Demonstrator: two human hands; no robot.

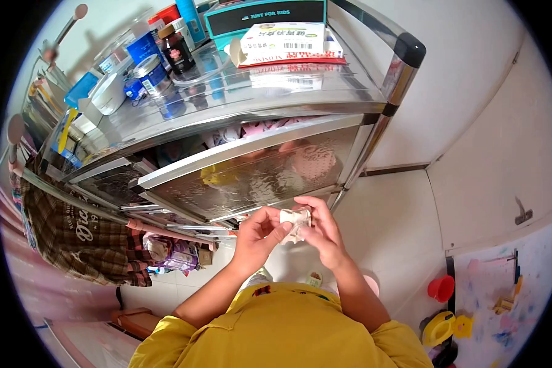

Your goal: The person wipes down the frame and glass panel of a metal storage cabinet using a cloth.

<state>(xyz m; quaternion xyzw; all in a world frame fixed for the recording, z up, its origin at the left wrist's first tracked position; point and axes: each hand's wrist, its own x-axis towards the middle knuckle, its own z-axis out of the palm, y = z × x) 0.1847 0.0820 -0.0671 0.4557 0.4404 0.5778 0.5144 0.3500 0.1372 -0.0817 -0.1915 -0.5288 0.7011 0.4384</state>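
A small, whitish, crumpled or rolled piece of cloth [295, 217] is between my two hands, in front of the yellow shirt. My left hand [260, 236] pinches its left side with thumb and fingers. On the right, my right hand [322, 232] holds the other side, its index finger raised over the top. Just beyond the hands is a drawer with a patterned glass front [257, 175], pulled partly out, with pink and white cloth [267, 127] showing inside.
Bottles, jars and boxes [288, 40] stand on the glass cabinet top [227, 92]. A plaid shirt [73, 230] hangs at the left. A white door [490, 153] is at the right, with a red cup [441, 288] and a yellow basin [438, 329] below.
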